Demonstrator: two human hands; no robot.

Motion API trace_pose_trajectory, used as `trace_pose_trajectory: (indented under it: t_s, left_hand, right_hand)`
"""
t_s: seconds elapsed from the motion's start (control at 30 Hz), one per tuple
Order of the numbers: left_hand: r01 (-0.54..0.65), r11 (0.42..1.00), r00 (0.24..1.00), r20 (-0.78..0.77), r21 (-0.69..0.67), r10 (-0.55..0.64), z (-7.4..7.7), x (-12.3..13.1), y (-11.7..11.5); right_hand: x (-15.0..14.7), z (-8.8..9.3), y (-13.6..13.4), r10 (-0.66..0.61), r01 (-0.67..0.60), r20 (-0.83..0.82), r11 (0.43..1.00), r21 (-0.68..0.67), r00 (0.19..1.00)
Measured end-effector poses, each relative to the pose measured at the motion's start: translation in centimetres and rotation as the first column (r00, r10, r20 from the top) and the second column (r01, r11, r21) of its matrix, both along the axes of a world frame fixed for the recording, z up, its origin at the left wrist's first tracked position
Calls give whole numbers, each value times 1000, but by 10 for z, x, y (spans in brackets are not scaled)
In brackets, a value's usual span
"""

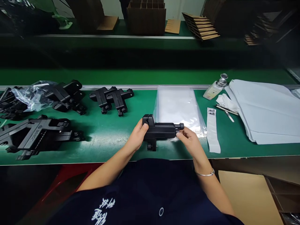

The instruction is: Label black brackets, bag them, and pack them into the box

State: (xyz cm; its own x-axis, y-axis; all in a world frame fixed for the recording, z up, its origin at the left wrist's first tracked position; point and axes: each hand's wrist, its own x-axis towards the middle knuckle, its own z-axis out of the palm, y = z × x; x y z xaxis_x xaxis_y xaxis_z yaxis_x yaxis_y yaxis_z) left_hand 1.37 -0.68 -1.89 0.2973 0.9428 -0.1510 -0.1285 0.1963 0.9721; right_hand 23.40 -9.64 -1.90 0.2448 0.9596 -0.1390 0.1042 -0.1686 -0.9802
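Held level over the table's front part is a black plastic bracket (pixel 161 129) with a chunky block at its left end and a short rod at its right. My left hand (pixel 138 133) is closed around the block end, thumb on top. At the other end, the fingers of my right hand (pixel 188 139) pinch near the rod and its knob. Behind the bracket lies a stack of clear plastic bags (pixel 175 106). Two similar black brackets (pixel 112 98) rest crosswise to the left of the bags.
Left are more black brackets (pixel 67 95), clear wrapping (pixel 35 95) and larger black frames (pixel 37 134). A label strip (pixel 213 131), a small bottle (pixel 214 89) and white sheets (pixel 274 109) lie right. Cardboard dividers (pixel 201 26) and a partitioned box (pixel 146 18) stand across the green belt (pixel 131 76).
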Motion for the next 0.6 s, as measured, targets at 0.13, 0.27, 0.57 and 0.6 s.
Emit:
trace_pose_trajectory:
  t_s: [0.13, 0.27, 0.57, 0.6]
  left_hand:
    - [-11, 1000, 1000, -16, -14, 11, 1, 1, 1]
    - [9, 999, 1000, -23, 31, -9, 2, 1, 1]
    - [33, 980, 992, 125, -195, -9, 5, 5, 7]
    - [39, 979, 991, 137, -201, -12, 5, 5, 7]
  right_hand:
    - [0, -4, 3, 29, -25, -70, 998, 59, 997]
    - [0, -11, 4, -3, 5, -48, 998, 57, 999]
    - [-2, -16, 8, -83, 115, -201, 981, 154, 976]
    - [-3, -16, 9, -124, 151, -164, 975, 164, 979]
